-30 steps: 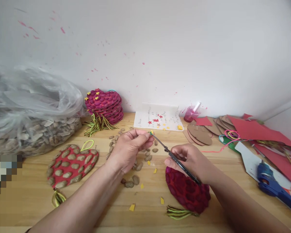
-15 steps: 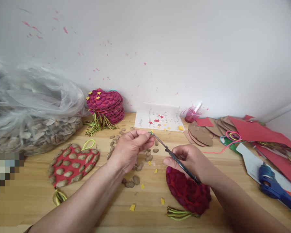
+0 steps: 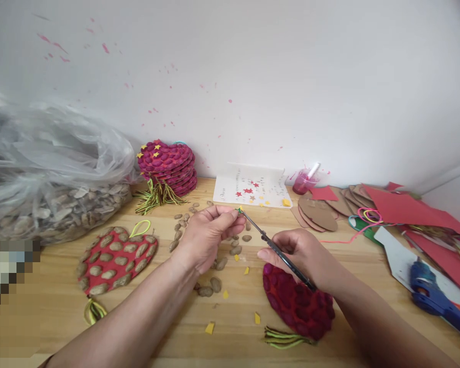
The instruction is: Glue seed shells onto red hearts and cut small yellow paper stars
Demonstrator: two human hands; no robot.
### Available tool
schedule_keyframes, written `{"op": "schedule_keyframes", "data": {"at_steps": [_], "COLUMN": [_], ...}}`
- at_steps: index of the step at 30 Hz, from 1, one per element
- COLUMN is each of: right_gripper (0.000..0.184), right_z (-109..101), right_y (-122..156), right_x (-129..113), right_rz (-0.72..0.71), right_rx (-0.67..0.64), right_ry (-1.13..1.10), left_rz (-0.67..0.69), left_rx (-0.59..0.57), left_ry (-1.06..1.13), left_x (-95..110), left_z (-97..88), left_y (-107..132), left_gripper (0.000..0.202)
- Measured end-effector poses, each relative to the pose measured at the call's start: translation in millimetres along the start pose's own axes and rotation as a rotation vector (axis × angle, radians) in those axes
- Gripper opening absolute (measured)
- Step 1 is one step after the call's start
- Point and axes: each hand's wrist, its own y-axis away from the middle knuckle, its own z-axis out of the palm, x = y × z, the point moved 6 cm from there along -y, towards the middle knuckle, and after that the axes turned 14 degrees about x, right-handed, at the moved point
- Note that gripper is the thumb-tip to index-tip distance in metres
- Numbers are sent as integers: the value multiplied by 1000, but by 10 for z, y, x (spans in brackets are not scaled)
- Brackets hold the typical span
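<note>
My left hand (image 3: 207, 237) is closed in a pinch on a tiny yellow paper piece (image 3: 239, 209) above the wooden table (image 3: 53, 312). My right hand (image 3: 302, 255) grips small black scissors (image 3: 276, 249), whose tip meets the yellow piece. Under my right wrist lies a dark pink heart-shaped piece covered with shells (image 3: 297, 304), with a green and yellow tassel (image 3: 285, 337). Yellow paper scraps (image 3: 209, 327) and loose nut shells (image 3: 210, 287) lie below my hands.
A clear bag of shells (image 3: 49, 184) fills the left. A red heart with plain shells (image 3: 115, 260) lies near it. A stack of pink hearts (image 3: 167, 166), a star sheet (image 3: 253, 191), a pink cup (image 3: 302, 180), cardboard hearts (image 3: 318, 212), red paper (image 3: 410, 207) and a blue glue gun (image 3: 433, 296) stand around.
Both hands hold almost still; only the view has shifted slightly.
</note>
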Motion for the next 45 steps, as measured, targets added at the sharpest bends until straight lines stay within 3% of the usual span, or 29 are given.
{"op": "schedule_keyframes", "data": {"at_steps": [32, 45], "right_gripper": [35, 42], "right_z": [-49, -41], "right_y": [1, -10], "right_x": [-33, -11], "right_rz": [-72, -67], "right_rx": [47, 42], "right_ry": [91, 74], "left_rz": [-21, -25], "left_rx": [-6, -5], "left_ry": [17, 11], "left_x": [18, 0], "left_z": [33, 19], "left_y": [-5, -2], "left_gripper": [17, 20]}}
